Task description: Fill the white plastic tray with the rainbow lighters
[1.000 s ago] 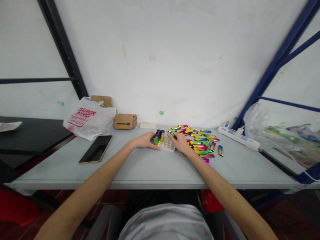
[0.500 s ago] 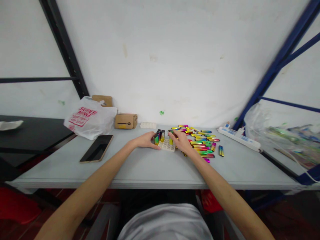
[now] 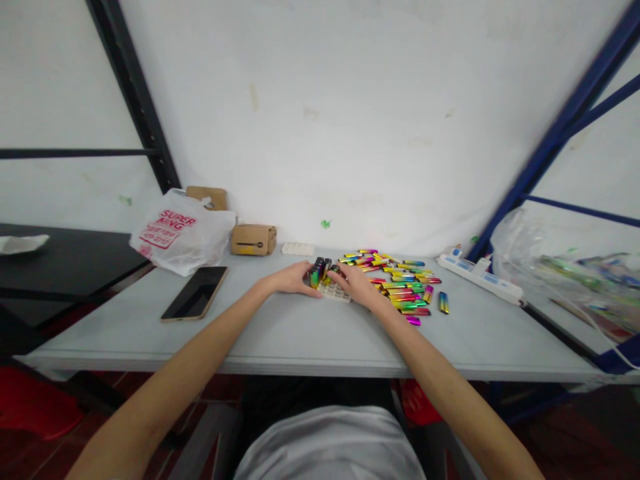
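Note:
A small white tray (image 3: 337, 293) with rows of slots lies on the grey table (image 3: 280, 333). Several rainbow-coloured lighters (image 3: 319, 272) stand upright in its left part. My left hand (image 3: 291, 279) rests against the tray's left side, fingers curled round it. My right hand (image 3: 356, 284) lies over the tray's right part, pinching a lighter down among the standing ones. A loose pile of the same lighters (image 3: 403, 287) lies flat just right of my right hand.
A phone (image 3: 195, 302) lies face up at the left. Behind it sit a white plastic bag (image 3: 181, 231), a cardboard box (image 3: 253, 239) and a second white tray (image 3: 298, 249). A power strip (image 3: 479, 276) lies at the right, beside a clear bag (image 3: 565, 267).
My right hand carried a lighter leftward from the pile's edge to the standing lighters in the tray. My left hand stayed at the tray's side.

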A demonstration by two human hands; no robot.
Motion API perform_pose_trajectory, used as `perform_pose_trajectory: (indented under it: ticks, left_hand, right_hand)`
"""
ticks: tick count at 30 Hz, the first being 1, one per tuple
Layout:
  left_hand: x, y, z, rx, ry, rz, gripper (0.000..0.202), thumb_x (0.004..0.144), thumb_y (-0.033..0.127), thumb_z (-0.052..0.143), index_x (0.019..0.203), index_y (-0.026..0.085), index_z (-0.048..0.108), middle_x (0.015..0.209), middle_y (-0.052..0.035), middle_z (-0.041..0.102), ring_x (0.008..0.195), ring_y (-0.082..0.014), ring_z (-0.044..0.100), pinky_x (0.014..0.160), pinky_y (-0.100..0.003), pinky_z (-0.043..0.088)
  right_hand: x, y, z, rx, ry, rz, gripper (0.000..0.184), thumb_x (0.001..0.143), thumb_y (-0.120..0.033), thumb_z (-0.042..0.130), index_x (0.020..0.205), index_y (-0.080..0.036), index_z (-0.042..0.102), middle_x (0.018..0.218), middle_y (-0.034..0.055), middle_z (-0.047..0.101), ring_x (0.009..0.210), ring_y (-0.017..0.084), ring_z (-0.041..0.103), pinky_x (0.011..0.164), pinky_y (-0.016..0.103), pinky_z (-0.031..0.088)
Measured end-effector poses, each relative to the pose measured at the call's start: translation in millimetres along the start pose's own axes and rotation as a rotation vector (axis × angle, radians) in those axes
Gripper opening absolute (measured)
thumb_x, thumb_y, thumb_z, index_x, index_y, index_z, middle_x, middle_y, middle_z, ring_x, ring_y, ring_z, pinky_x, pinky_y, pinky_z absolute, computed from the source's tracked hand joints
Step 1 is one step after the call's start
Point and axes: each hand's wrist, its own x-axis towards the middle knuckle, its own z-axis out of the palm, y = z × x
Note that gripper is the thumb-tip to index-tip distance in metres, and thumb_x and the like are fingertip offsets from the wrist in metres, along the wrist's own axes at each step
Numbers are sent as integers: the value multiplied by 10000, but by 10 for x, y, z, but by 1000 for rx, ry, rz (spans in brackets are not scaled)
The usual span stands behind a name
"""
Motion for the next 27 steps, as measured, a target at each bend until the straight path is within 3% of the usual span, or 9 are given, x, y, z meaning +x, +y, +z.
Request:
perform_pose_trajectory:
  ticks: [6, 27]
  left_hand:
    - [13, -24, 14, 35, 22, 25, 789, 552, 733, 763, 1068, 160, 597, 1034, -83, 665, 899, -274, 613, 761, -355, 490]
    - [28, -11, 11, 43, 4, 34, 786, 585, 723, 758, 1100, 149, 609, 1015, -82, 665, 874, -255, 609, 739, -329, 487]
  right_hand:
    - [64, -133, 27, -121, -57, 13, 333, 1010, -451, 484, 945, -154, 619, 857, 76, 669, 755, 162, 577, 672, 241, 350]
    - [39, -153, 2, -192, -35, 103, 358, 1027, -419, 464, 881, -138, 631, 786, 73, 684, 676, 147, 582, 611, 247, 296]
